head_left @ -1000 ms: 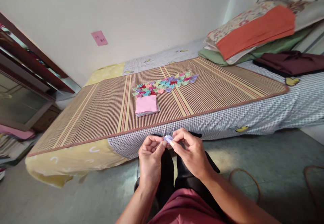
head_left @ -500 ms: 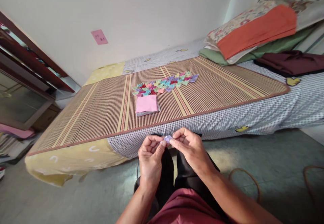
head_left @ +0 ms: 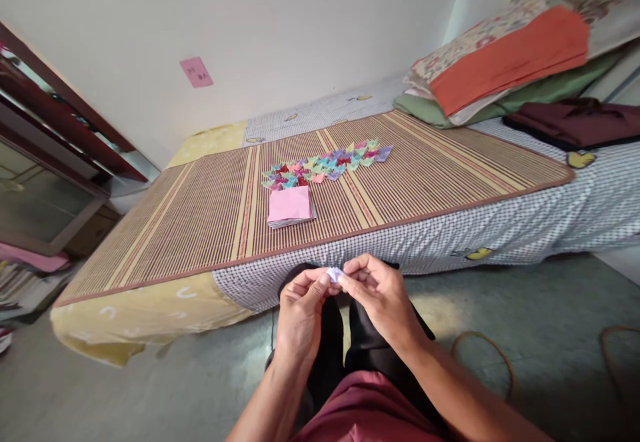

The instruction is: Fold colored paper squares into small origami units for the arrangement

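Shifting slightly to the right since half a second ago, the small lilac paper (head_left: pixel 335 274) now shows a paler surface, and a dark knee (head_left: pixel 289 275) has come into view just beyond the left hand (head_left: pixel 300 312). The paper seems to have been tipped or pressed a little, which suggests fine adjustment of its folds; it remains in the fingers, so the piece looks to be still in work. The left hand grips one side of it in a narrow pinch of thumb and forefinger, its other fingers curled in. The right hand (head_left: pixel 383 299) pinches the opposite side just as narrowly, its thumb reaching across the near edge; its remaining fingers are bent and partly hidden. The fingertips cover enough of the paper that its exact form cannot be told. It is held in the air above the person's lap, in front of the near edge of the bed (head_left: pixel 530 219). On the striped mat (head_left: pixel 445 162), well apart from both hands, lie a pink-topped stack of paper (head_left: pixel 290 204) and, just behind it, rows of small colourful folded papers (head_left: pixel 334 175).
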The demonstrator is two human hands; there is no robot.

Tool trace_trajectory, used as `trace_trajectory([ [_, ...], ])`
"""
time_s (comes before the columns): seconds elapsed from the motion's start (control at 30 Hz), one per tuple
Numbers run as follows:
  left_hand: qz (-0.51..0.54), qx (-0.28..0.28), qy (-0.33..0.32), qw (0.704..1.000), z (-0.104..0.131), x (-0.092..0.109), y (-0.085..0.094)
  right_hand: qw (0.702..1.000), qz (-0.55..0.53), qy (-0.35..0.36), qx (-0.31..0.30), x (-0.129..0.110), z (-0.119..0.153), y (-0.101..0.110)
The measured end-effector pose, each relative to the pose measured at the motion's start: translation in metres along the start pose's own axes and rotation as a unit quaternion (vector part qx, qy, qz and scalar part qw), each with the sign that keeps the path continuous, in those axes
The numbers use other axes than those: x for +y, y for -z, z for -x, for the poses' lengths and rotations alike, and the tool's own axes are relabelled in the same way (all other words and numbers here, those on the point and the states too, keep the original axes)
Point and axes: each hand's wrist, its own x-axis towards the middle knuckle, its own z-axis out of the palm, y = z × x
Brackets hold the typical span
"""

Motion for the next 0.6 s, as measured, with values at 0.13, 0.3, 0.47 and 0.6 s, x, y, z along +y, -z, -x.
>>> trace_trajectory([
  [0.13, -0.020, 0.005, -0.017, 1.000, -0.0011, 0.0023, 0.0004, 0.999, 0.020, 0.014, -0.040, -0.0039, -0.0008, -0.0001],
  [0.3, -0.005, -0.007, 0.029, 1.000, -0.0009, 0.0030, -0.0012, 0.999, 0.023, 0.023, -0.024, -0.0075, 0.0008, -0.0004],
  [0.47, -0.063, -0.005, -0.020, 0.998, 0.0012, 0.0016, 0.0015, 0.999, 0.017, 0.011, -0.043, -0.0077, -0.0004, -0.0007],
  [0.6, -0.124, -0.014, -0.062, 0.990, 0.0042, 0.0029, 0.0053, 0.996, 0.061, 0.012, -0.067, -0.0061, -0.0010, 0.0027],
])
